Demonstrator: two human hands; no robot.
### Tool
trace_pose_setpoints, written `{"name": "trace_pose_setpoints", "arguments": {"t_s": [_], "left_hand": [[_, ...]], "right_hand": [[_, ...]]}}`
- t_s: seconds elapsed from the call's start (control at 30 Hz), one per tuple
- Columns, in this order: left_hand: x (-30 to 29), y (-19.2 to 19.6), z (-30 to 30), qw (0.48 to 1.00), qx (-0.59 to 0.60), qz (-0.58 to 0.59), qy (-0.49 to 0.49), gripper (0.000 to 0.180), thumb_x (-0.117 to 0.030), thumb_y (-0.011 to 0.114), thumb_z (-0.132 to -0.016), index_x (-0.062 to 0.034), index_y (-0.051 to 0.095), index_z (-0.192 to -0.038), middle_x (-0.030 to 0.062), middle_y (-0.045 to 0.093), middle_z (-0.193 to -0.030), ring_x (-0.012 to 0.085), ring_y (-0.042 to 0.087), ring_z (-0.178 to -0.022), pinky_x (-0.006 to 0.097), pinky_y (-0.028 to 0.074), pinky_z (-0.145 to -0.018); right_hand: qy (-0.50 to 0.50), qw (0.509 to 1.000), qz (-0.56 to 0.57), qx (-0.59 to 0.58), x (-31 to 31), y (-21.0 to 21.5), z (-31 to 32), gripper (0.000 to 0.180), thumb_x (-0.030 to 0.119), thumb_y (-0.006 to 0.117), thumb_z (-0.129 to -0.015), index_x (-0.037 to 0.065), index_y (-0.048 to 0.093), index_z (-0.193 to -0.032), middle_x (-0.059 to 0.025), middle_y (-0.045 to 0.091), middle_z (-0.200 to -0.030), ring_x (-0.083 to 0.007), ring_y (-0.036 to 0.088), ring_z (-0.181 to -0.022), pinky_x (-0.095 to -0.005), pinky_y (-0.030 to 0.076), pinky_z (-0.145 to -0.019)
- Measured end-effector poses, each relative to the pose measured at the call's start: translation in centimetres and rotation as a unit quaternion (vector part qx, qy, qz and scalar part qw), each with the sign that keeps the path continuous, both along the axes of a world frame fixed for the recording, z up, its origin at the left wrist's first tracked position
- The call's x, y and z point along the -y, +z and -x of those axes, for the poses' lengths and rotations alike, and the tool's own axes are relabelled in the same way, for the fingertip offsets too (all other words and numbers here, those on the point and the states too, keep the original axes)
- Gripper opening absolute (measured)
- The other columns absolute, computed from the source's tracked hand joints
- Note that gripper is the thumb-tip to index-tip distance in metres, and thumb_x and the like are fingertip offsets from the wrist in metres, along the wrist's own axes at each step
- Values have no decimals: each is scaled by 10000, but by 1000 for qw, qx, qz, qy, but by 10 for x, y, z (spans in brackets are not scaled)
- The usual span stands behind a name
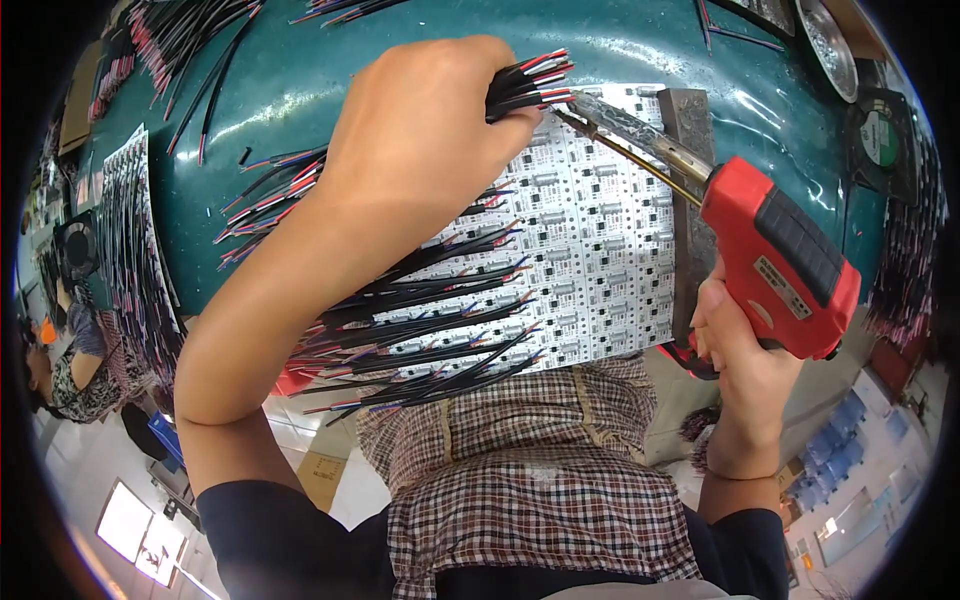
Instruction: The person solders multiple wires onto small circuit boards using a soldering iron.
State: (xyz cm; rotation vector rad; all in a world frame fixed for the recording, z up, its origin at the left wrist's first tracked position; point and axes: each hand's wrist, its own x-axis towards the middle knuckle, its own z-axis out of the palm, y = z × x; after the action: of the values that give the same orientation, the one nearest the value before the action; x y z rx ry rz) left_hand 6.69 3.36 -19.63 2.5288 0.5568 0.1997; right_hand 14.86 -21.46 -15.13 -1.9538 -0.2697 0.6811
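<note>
My left hand [425, 125] is closed around a bundle of black cables [512, 88], their stripped red, white and black wire ends pointing right. My right hand [745, 365] grips a red and black soldering gun [775, 255] by its handle. The gun's metal barrel and thin brass-coloured feed tube point up and left, their tips close by the wire ends; whether they touch I cannot tell. Below lies a white sheet of small circuit boards [600, 250]. Several rows of black cables [440, 285] rest across its left part, their coloured ends over the boards.
A dark metal bar [690, 125] lies along the sheet's right edge on the green table [290, 60]. More cables [190, 50] lie at the far left. A cable-covered sheet [140, 230] is at left, with another person [85, 365] beyond. At right are a metal dish [828, 45] and black fan [882, 140].
</note>
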Motion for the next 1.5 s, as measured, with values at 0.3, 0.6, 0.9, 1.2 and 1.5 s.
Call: {"name": "trace_pose_setpoints", "arguments": {"t_s": [0.3,0.6,0.9,1.2,1.5], "left_hand": [[2,6,-3,1000,-16,2,-1,235,-211,715,-795,11,641,-793,211,659,-769,403,642,-775,483,511,-722],[-2,4,-3,999,-21,32,-15,215,-194,696,-823,13,642,-851,208,654,-784,406,634,-777,484,505,-716],[-7,8,-8,986,-35,166,-5,250,-176,779,-792,38,653,-815,64,650,-676,110,602,-604,273,482,-577],[-5,11,-10,987,-41,154,6,239,-164,775,-792,35,641,-800,64,647,-674,106,599,-597,270,473,-565],[-17,46,-23,936,-183,300,25,201,-127,691,-809,39,667,-921,197,665,-800,329,659,-755,396,502,-680]], "right_hand": [[49,993,22,105,12,5,-3,279,-10,678,-835,-53,596,-1098,-80,619,-773,-71,493,-501,-216,387,-438],[50,992,21,113,14,3,2,272,-9,683,-831,-45,607,-1089,-82,626,-826,-79,535,-545,-205,405,-456],[98,986,34,130,21,-1,1,238,-8,682,-837,-34,608,-1062,-49,611,-778,-81,535,-552,-218,410,-473],[56,992,24,111,20,3,2,245,11,682,-841,-31,606,-1070,-65,609,-780,-83,534,-550,-219,413,-470],[62,991,43,108,23,3,7,262,19,687,-846,-39,602,-1087,-62,597,-763,-80,518,-538,-219,408,-465]]}}
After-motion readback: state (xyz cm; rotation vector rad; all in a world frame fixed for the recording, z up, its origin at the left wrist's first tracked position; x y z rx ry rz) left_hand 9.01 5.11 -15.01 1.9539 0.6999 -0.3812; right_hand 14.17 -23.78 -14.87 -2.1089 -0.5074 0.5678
